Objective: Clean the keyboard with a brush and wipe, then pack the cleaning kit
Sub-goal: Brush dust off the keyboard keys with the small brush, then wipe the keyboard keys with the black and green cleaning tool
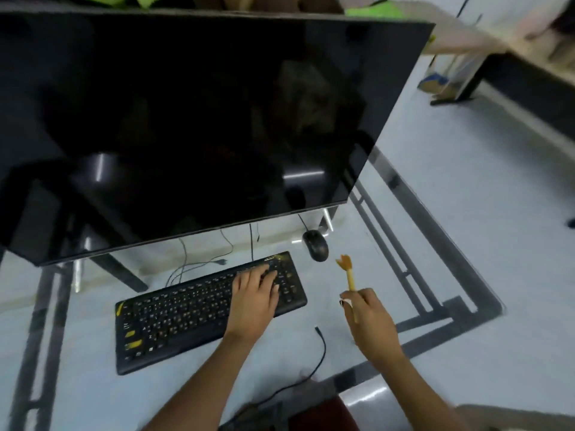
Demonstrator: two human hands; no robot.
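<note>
A black keyboard (186, 312) with yellow marks lies at a slant on the glass desk (93, 393). My left hand (253, 298) rests flat on its right part, fingers spread over the keys. My right hand (368, 321) is to the right of the keyboard, off the keys, and grips a thin yellow brush (350, 276) by its handle. The brush points up and away, and its splayed orange bristles are in the air near the mouse. Something small and white shows at my right fingertips; I cannot tell what it is.
A large dark monitor (186, 119) stands close behind the keyboard. A black mouse (315, 245) sits at the back right. A loose black cable (320, 353) runs across the glass in front. Through the glass I see the desk frame and pale floor.
</note>
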